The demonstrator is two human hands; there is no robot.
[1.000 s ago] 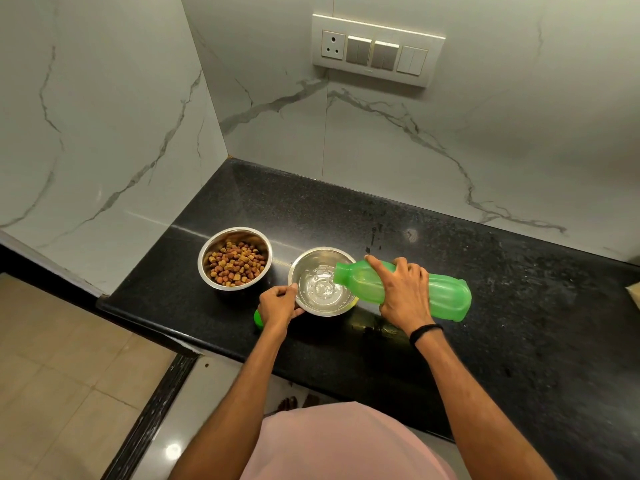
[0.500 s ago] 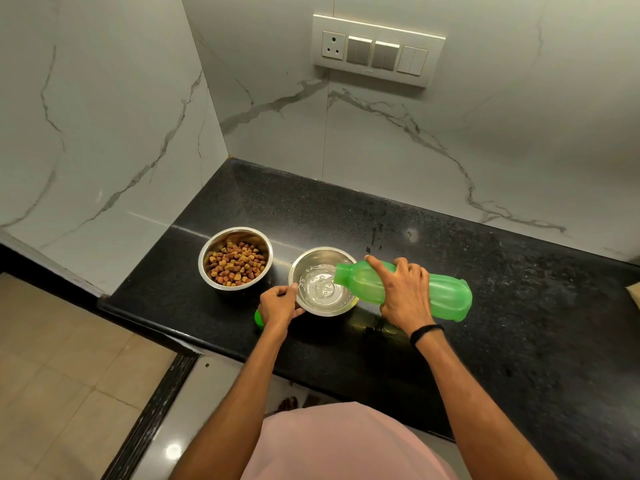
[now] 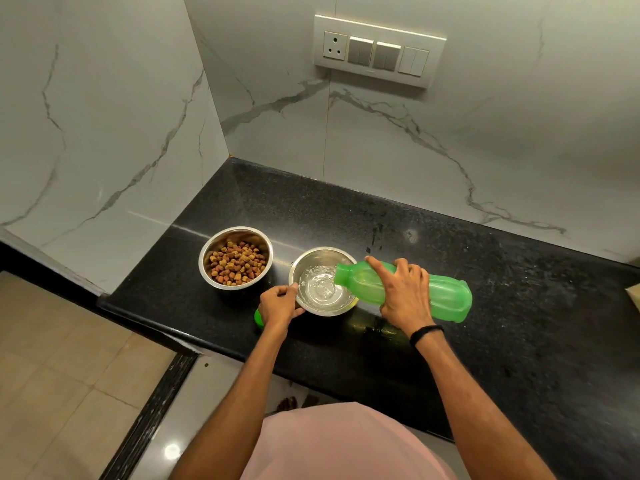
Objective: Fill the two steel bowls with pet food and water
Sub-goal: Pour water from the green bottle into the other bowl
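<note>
Two steel bowls stand side by side on the black counter (image 3: 519, 341). The left bowl (image 3: 236, 258) holds brown pet food. The right bowl (image 3: 313, 258) has clear water in its bottom. My right hand (image 3: 405, 296) grips a green plastic bottle (image 3: 446, 296), tipped on its side with its open mouth over the right bowl, and water runs out. My left hand (image 3: 278, 304) holds the near left rim of the right bowl and also a green cap (image 3: 258, 317), mostly hidden under the hand.
White marble walls close the counter on the left and behind. A switch panel (image 3: 377, 50) is on the back wall. The counter's front edge runs just below the bowls, with tiled floor (image 3: 52, 375) to the left. A pale object (image 3: 635, 296) shows at the right edge.
Little has moved. The bottle stays tipped over the right bowl and water keeps running in. Both hands hold their places.
</note>
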